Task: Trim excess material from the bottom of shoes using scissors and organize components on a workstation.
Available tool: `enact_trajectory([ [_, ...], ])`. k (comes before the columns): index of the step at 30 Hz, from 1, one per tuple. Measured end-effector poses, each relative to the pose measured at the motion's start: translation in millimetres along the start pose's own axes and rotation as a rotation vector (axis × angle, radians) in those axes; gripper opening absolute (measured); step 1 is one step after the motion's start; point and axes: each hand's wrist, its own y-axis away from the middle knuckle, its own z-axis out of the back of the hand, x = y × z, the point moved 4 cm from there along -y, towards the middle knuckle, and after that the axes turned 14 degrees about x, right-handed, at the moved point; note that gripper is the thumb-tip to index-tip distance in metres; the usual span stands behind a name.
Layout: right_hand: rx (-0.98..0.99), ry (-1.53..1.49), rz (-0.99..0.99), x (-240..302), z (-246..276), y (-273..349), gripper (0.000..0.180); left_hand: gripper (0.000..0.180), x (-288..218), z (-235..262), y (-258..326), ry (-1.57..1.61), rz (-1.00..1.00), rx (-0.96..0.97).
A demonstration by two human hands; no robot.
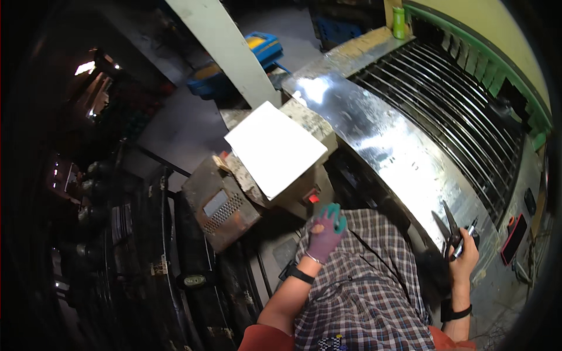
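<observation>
My left hand (326,235), in a purple glove with teal fingers, hovers over or rests on the checked cloth (374,263) across my lap. Its fingers are loosely bent and slightly apart, and no object shows in them. At the right, my bare right hand (464,260) is closed around dark shears (451,229), whose two blades spread apart over the metal table. A slim silver-and-black pen-like tool (466,238) sticks out of the same hand. How the fingers wrap the handles is partly hidden.
A white sheet (278,151) lies on a worn machine box ahead. The shiny metal table (392,146) carries a rack of metal bars (445,105). A red-edged phone (514,240) lies at the right, a green can (399,23) at the back. A pale post (228,52) stands behind the box.
</observation>
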Motion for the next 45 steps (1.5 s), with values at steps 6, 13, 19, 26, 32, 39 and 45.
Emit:
enact_trajectory([
  [6,-0.012,-0.052,0.015,0.3,-5.9,-3.6,0.044,0.044,-73.2,90.0,7.0,0.043,-0.366,-0.137],
  [13,-0.024,-0.124,0.033,-34.6,-22.7,17.5,0.044,0.051,-68.7,199.4,-15.7,-0.341,-0.164,-0.484],
  [19,0.067,-0.174,0.07,-53.7,-31.7,16.3,0.046,0.047,10.8,196.1,-13.4,-0.501,0.035,-0.407],
  [26,0.063,-0.14,0.111,-61.6,-34.3,16.4,0.046,0.033,16.5,183.8,-2.8,-0.453,0.04,-0.259],
  [32,0.01,-0.095,0.107,-61.7,-36.7,20.0,0.047,0.031,6.2,193.4,-7.9,-0.315,-0.075,-0.306],
  [39,-0.009,-0.065,0.035,-14.3,-14.0,4.4,0.049,0.035,28.8,223.5,-45.6,-0.352,-0.063,-0.474],
  [45,-0.023,-0.08,0.008,-7.2,-5.2,2.6,0.049,0.049,74.1,209.5,-82.6,-0.385,0.084,-0.427],
])
